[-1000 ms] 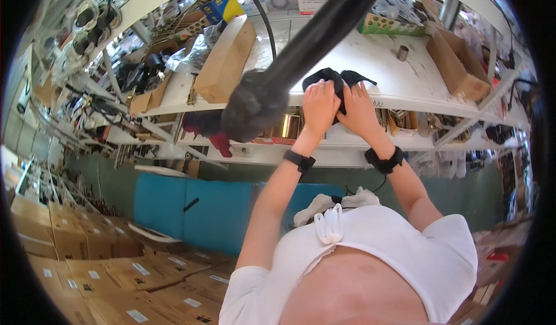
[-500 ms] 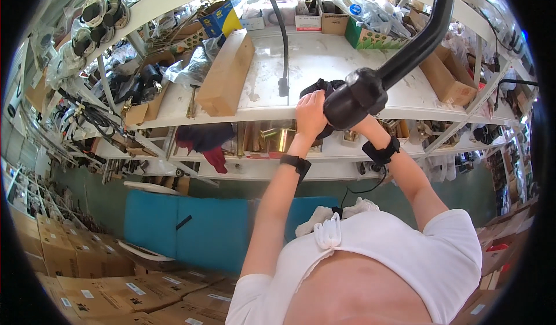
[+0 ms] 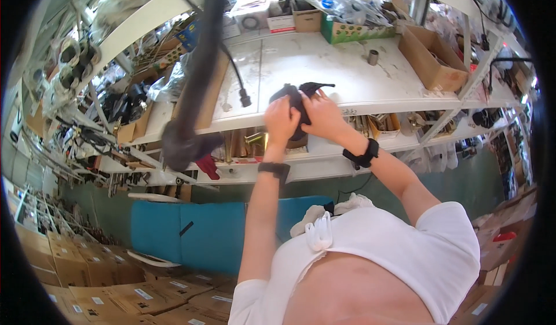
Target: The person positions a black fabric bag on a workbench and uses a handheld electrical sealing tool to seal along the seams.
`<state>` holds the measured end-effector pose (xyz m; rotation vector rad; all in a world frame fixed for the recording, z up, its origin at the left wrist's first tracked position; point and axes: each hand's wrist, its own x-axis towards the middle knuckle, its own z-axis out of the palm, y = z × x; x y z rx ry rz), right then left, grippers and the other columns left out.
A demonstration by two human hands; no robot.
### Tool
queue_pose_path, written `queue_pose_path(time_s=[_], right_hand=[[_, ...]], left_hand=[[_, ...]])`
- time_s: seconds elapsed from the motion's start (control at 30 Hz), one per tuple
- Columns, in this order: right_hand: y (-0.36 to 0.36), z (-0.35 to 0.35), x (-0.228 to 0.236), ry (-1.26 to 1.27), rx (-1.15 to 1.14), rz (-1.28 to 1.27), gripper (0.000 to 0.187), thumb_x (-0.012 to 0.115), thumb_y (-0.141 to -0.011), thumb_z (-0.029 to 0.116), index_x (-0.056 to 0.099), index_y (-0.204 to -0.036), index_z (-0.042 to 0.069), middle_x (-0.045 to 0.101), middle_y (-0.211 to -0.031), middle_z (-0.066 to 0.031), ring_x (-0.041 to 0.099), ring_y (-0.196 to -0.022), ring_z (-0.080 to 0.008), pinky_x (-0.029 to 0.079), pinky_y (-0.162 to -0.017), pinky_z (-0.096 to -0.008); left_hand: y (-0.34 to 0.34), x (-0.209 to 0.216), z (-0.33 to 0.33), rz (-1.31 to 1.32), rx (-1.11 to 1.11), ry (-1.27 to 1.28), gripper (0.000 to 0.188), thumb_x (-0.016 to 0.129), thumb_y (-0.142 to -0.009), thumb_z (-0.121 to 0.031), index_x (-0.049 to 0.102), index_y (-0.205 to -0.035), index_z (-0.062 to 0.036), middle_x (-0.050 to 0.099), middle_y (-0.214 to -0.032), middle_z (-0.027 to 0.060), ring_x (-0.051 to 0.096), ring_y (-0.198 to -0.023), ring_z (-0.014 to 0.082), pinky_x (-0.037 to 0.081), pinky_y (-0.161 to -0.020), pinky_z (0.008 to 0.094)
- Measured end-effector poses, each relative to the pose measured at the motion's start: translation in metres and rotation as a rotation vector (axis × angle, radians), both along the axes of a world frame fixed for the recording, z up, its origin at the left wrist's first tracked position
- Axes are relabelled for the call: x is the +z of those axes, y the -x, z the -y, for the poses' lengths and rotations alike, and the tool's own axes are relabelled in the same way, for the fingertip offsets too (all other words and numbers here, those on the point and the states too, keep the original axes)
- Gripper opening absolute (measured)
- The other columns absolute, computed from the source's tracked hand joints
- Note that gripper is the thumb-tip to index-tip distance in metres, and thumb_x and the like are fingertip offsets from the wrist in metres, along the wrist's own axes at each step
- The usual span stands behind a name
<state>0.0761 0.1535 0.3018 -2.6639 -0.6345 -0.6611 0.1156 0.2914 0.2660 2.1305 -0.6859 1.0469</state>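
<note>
Both my hands hold a soft-looking black item [image 3: 296, 106] above the front edge of the white shelf. My left hand [image 3: 280, 119] is closed around its left side, thumb toward the middle. My right hand [image 3: 325, 115] grips its right side with bent fingers. A thin dark strap-like end [image 3: 317, 86] sticks out past the right fingers. The item's exact kind cannot be made out, as my fingers cover much of it. Each wrist wears a black band.
A blurred black tube [image 3: 200, 76] hangs close in front on the left. The white shelf [image 3: 341, 73] carries a small metal cylinder [image 3: 373, 57], an open carton [image 3: 433, 60], a green box [image 3: 356, 31] and a cable plug [image 3: 245, 98]. Below stands a turquoise padded bench [image 3: 214, 229].
The black tube has swung from right to left across the view. My hands now show the black item more fully, its strap end out to the right. The metal cylinder has come into sight.
</note>
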Motion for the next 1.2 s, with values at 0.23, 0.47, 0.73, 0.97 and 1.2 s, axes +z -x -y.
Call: queue_pose_path(time_s=[0.23, 0.47, 0.73, 0.97, 1.2], right_hand=[[0.008, -0.011, -0.012, -0.017, -0.036, 0.025, 0.076, 0.064, -0.06, 0.023, 0.032, -0.122, -0.006, 0.05, -0.104, -0.0251, 0.047, -0.102, -0.0351, 0.031, -0.097, -0.0404], [0.044, 0.006, 0.008, -0.614, 0.087, -0.011, 0.071, 0.058, -0.071, 0.014, 0.022, -0.13, 0.0, 0.041, -0.114, -0.0245, 0.042, -0.105, -0.0395, 0.034, -0.091, -0.0389], [0.01, 0.046, 0.047, -0.763, 0.051, 0.191, 0.07, 0.052, -0.075, 0.009, 0.012, -0.131, -0.005, 0.027, -0.126, -0.0312, 0.032, -0.115, -0.0423, 0.029, -0.095, -0.0391], [-0.088, 0.052, -0.002, 0.011, -0.06, -0.272, 0.065, 0.039, -0.083, 0.04, 0.029, -0.124, -0.009, 0.041, -0.118, -0.0291, 0.035, -0.114, -0.0399, 0.025, -0.097, -0.0436], [-0.112, 0.019, 0.013, 0.2, 0.095, -0.548, 0.061, 0.03, -0.086, 0.039, 0.023, -0.129, -0.005, 0.031, -0.127, -0.029, 0.02, -0.125, -0.0383, 0.016, -0.103, -0.0444]], left_hand=[[0.004, -0.001, -0.007, -0.011, 0.064, 0.02, 0.027, 0.047, -0.067, -0.009, 0.053, -0.091, 0.002, 0.056, -0.083, 0.0186, 0.051, -0.076, 0.0371, 0.04, -0.068, 0.0426], [0.019, 0.005, 0.005, -0.082, 0.231, 0.053, 0.027, 0.044, -0.075, -0.011, 0.052, -0.098, -0.0003, 0.056, -0.084, 0.0183, 0.051, -0.077, 0.037, 0.039, -0.068, 0.0432], [0.028, 0.04, 0.074, -0.32, -0.082, 0.414, 0.027, 0.044, -0.08, -0.012, 0.047, -0.104, 0.0016, 0.054, -0.085, 0.0222, 0.051, -0.073, 0.0383, 0.04, -0.064, 0.042], [-0.006, 0.036, 0.074, -0.235, 0.326, 0.161, 0.025, 0.046, -0.077, -0.012, 0.048, -0.099, 0.0013, 0.051, -0.087, 0.0188, 0.047, -0.084, 0.0362, 0.035, -0.075, 0.0416], [-0.02, 0.027, 0.055, -0.02, 0.589, -0.029, 0.036, 0.05, -0.073, -0.009, 0.043, -0.107, -0.0003, 0.046, -0.108, 0.0148, 0.044, -0.1, 0.0322, 0.032, -0.085, 0.0443]])
